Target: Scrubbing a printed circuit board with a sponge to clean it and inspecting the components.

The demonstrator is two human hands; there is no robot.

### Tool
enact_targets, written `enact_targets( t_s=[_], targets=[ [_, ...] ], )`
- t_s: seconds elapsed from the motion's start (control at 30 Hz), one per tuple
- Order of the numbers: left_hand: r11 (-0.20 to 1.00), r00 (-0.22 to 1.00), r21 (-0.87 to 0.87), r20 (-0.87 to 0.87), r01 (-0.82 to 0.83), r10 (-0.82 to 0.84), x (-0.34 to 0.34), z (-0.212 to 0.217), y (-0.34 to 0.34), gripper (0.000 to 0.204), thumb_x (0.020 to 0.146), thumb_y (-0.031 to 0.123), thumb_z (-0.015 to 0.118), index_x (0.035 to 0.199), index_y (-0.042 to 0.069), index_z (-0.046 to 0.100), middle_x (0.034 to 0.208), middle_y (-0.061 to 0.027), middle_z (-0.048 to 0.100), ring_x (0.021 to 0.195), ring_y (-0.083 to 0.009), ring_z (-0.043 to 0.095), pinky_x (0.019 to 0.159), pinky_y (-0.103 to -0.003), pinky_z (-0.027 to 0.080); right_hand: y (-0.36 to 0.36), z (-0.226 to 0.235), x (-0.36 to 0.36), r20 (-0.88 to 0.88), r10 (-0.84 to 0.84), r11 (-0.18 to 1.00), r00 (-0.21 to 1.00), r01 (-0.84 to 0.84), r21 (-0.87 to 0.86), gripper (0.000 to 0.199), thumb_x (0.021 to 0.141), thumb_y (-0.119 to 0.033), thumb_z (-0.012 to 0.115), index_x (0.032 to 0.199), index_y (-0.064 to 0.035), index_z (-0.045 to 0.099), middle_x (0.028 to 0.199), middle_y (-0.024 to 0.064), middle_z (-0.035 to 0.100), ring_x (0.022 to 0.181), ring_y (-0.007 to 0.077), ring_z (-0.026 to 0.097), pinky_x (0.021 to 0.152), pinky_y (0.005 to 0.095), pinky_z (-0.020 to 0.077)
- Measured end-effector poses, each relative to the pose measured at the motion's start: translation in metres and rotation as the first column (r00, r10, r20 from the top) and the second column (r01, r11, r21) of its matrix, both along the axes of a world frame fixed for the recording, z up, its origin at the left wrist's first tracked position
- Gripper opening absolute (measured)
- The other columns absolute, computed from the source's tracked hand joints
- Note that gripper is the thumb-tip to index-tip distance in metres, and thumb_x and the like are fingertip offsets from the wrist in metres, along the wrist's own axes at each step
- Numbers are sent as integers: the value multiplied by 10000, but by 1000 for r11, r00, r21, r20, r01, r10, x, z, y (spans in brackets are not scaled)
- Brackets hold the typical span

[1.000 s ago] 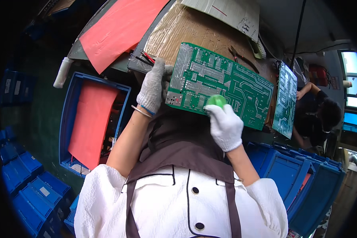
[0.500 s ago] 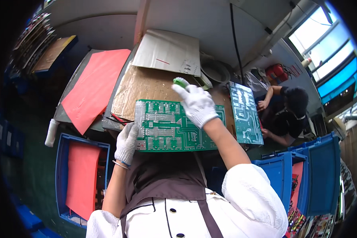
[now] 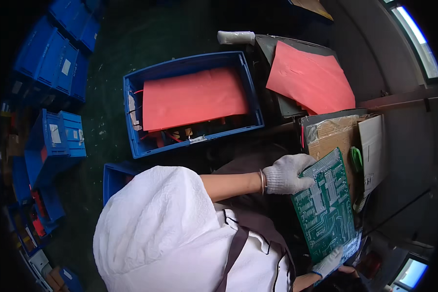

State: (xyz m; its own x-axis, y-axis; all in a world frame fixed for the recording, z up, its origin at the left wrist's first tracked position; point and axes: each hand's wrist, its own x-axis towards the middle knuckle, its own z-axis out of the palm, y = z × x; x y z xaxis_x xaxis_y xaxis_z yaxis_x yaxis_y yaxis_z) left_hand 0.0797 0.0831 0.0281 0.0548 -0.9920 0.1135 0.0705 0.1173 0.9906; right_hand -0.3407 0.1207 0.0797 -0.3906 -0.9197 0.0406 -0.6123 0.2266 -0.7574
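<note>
A large green circuit board (image 3: 326, 204) is held upright-tilted in front of my body, over the edge of a cardboard-covered bench (image 3: 333, 136). My left hand (image 3: 287, 173), in a white knit glove, grips the board's upper left edge. My right hand (image 3: 328, 263), also gloved, holds the board's lower corner and is partly hidden behind it. A small green tool (image 3: 356, 158) lies on the cardboard just beyond the board.
A blue crate (image 3: 131, 121) covered by a red sheet (image 3: 194, 97) stands on the dark floor to my left. Another red sheet (image 3: 309, 78) lies on the bench, with a white roll (image 3: 236, 37) beside it. Stacked blue bins (image 3: 53, 58) line the far side.
The view has swung round toward the floor and the blue crate. The board has turned with me; my right hand has left the top edge and now holds the lower corner.
</note>
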Motion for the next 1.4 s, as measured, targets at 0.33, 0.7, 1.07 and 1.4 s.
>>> enact_targets(
  t_s=[0.33,0.7,1.07,1.4],
  targets=[
    [920,831,-50,-450,-390,328,179,28,119,926,902,661,646,1439,-69,456,1332,-131,603,1222,-200,591,1036,-333,470,-85,83,212,465,760,582,455,-795,-173,782,1024,-531,541,1510,63,389,1442,179,534,1274,259,566,1040,376,480],
    [721,661,189,-297,-667,689,242,-29,251,983,814,623,782,1459,-49,466,1348,-95,618,1252,-175,570,1098,-326,404,-166,-21,420,757,525,256,389,-920,295,795,1004,-703,410,1363,-16,589,985,14,717,715,79,613,590,201,454],
    [224,609,777,243,-588,755,277,-81,222,531,900,706,619,874,179,560,559,62,413,375,-43,291,357,-257,180,-207,-129,515,798,12,163,603,-788,593,783,871,-765,586,799,11,669,745,122,691,615,197,654,533,267,542],
    [201,544,917,21,-345,839,366,-279,183,373,1001,478,597,1082,127,692,928,-87,724,607,-231,601,535,-354,503,-207,-274,548,802,-197,140,564,-793,592,1243,871,-802,549,1513,192,167,1509,315,414,1169,310,571,923,330,556]
  ],
)
